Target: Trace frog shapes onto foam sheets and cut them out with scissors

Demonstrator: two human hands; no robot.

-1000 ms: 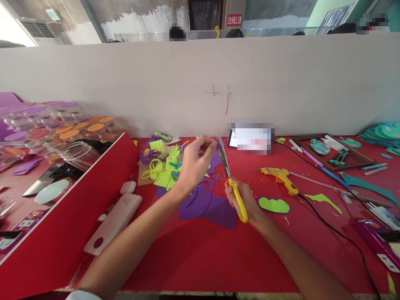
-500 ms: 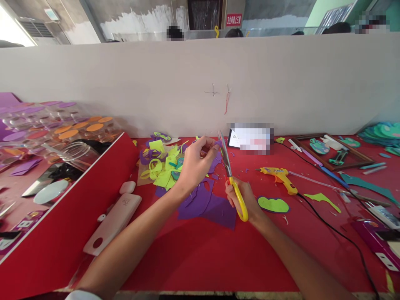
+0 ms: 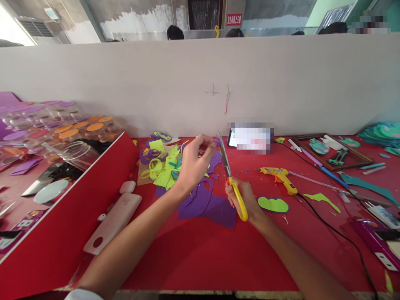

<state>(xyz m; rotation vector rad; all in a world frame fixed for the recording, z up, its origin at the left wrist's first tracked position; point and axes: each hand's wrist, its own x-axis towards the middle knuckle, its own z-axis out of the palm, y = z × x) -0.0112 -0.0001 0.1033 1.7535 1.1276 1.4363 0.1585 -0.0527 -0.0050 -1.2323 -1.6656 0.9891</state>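
Yellow-handled scissors point(image 3: 231, 179) are gripped in my right hand point(image 3: 243, 196), their blades pointing up and away. Between the fingertips of my left hand point(image 3: 197, 160) is a small purple foam piece point(image 3: 217, 142), mostly hidden by the fingers and right beside the blades. Whether the blades touch it I cannot tell. Beneath both hands lie purple foam sheets point(image 3: 215, 208) on the red table. A heap of lime-green foam scraps point(image 3: 165, 177) rests left of my left hand. To the right of my right hand is a lime shape with a purple border point(image 3: 273, 204).
A yellow glue gun point(image 3: 279, 177) with a black cord lies to the right. Behind it stands a lit screen point(image 3: 250, 137). At left a red divider point(image 3: 78, 200) runs beside a pale phone-shaped case point(image 3: 115, 223). A wooden frame point(image 3: 356, 160) sits at far right.
Both hands and the scissors have shifted very slightly left. My left hand still holds the purple piece beside the blades.
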